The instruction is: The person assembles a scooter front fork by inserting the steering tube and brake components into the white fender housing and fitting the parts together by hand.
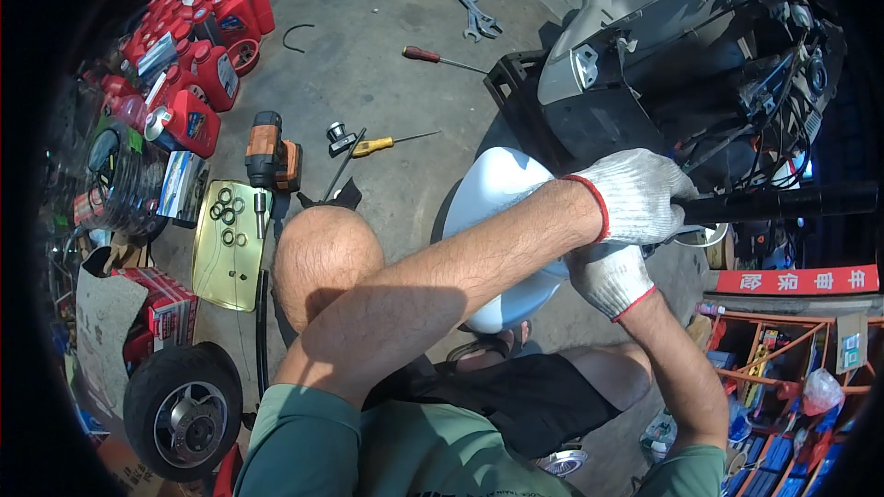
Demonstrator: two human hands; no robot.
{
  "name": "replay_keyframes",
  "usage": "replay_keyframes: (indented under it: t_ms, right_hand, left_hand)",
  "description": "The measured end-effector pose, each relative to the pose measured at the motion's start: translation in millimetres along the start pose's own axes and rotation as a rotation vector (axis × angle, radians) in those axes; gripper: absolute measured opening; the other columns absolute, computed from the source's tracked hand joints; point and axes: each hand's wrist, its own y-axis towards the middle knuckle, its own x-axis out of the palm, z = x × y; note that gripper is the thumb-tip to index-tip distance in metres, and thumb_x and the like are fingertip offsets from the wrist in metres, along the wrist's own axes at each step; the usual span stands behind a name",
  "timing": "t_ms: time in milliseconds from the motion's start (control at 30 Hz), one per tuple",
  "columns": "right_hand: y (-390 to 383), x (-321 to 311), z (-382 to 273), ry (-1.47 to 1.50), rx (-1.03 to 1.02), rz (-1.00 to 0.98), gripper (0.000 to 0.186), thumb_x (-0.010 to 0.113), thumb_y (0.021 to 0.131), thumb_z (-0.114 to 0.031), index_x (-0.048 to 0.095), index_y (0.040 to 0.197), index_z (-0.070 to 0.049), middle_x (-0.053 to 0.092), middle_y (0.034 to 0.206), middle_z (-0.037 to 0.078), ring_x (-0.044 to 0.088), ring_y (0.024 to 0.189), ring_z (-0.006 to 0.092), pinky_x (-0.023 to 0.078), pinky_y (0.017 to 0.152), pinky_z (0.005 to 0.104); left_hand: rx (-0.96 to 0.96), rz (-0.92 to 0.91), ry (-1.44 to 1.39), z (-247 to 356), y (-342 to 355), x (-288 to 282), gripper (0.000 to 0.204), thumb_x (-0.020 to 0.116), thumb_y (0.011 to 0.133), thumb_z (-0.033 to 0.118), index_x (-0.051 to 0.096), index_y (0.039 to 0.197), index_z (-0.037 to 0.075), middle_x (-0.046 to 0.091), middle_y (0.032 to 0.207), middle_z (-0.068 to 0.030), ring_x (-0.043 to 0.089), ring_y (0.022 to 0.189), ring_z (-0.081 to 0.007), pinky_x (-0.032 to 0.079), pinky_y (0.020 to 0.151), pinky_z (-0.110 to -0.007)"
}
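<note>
My left hand [640, 198], in a white knit glove with a red cuff, reaches across to the right. Its fingers are curled at the near end of a long black tube [783, 204]. Just below it is my right hand [612, 281], gloved the same way; its fingers are hidden behind the left hand, so its grip cannot be made out. Beyond both hands stands a partly stripped scooter [635, 64] with grey panels and exposed cables. A smooth white body panel [497, 189] lies under my left forearm, partly covered by it.
On the floor lie an orange-black impact wrench [265, 152], a yellow screwdriver [378, 145], a red-handled screwdriver [424, 54] and wrenches [474, 14]. A gold tray [207, 267] bears rings. Red bottles [189, 120], a wheel [138, 414] and an orange rack [769, 317] stand around me.
</note>
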Motion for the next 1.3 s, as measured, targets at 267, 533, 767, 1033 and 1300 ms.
replay_keyframes:
  t_ms: [267, 533, 767, 1033, 1300]
  right_hand:
    - [1.8, 3.6, 0.1, 0.085, 0.086, -0.054, 0.040, 0.059, 0.102, -0.024, 0.056, 0.139, -0.009, 0.063, 0.132, 0.014, 0.060, 0.124, 0.0290, 0.047, 0.105, 0.0452]
    - [-29.9, -45.2, 32.3, 0.905, 0.414, -0.026, 0.021, 0.065, 0.095, -0.018, 0.073, 0.108, -0.003, 0.073, 0.089, 0.013, 0.070, 0.080, 0.0253, 0.054, 0.071, 0.0374]
    - [-83.7, -86.7, 94.0, 1.425, 0.628, 0.624, 0.025, 0.060, 0.102, -0.019, 0.064, 0.120, -0.002, 0.068, 0.096, 0.006, 0.063, 0.078, 0.0113, 0.049, 0.067, 0.0251]
    - [-24.3, -113.8, 94.1, 1.717, 0.215, 0.959, 0.045, 0.060, 0.105, -0.031, 0.056, 0.138, -0.001, 0.071, 0.108, 0.011, 0.068, 0.106, 0.0237, 0.055, 0.096, 0.0401]
    - [-17.4, -73.7, 111.4, 1.706, 0.267, 1.103, 0.035, 0.047, 0.111, -0.026, 0.059, 0.136, -0.004, 0.069, 0.107, 0.008, 0.067, 0.099, 0.0206, 0.055, 0.093, 0.0364]
  left_hand:
    - [-0.003, 0.018, 0.013, 0.1, 0.8, 1.7, 0.047, 0.056, 0.091, 0.027, 0.068, 0.130, 0.004, 0.071, 0.121, -0.0222, 0.068, 0.112, -0.0368, 0.051, 0.102, -0.044]
    - [-0.007, 0.019, -0.004, -4.7, 1.2, 4.4, 0.047, 0.057, 0.091, 0.028, 0.068, 0.127, 0.002, 0.071, 0.119, -0.0231, 0.067, 0.112, -0.0376, 0.051, 0.101, -0.045]
    - [0.029, 0.033, 0.021, 4.3, 4.4, -0.6, 0.048, 0.058, 0.090, 0.027, 0.067, 0.128, -0.001, 0.070, 0.118, -0.0254, 0.067, 0.110, -0.0401, 0.051, 0.100, -0.045]
    - [-0.052, 0.020, 0.152, 13.0, -4.1, -11.7, 0.044, 0.063, 0.094, 0.027, 0.067, 0.131, 0.005, 0.072, 0.121, -0.0201, 0.069, 0.111, -0.0310, 0.053, 0.099, -0.038]
    - [-0.009, 0.661, 0.328, 34.6, -106.6, -138.4, 0.029, 0.062, 0.102, 0.021, 0.071, 0.123, 0.002, 0.071, 0.101, -0.0040, 0.062, 0.087, -0.0093, 0.050, 0.076, -0.025]
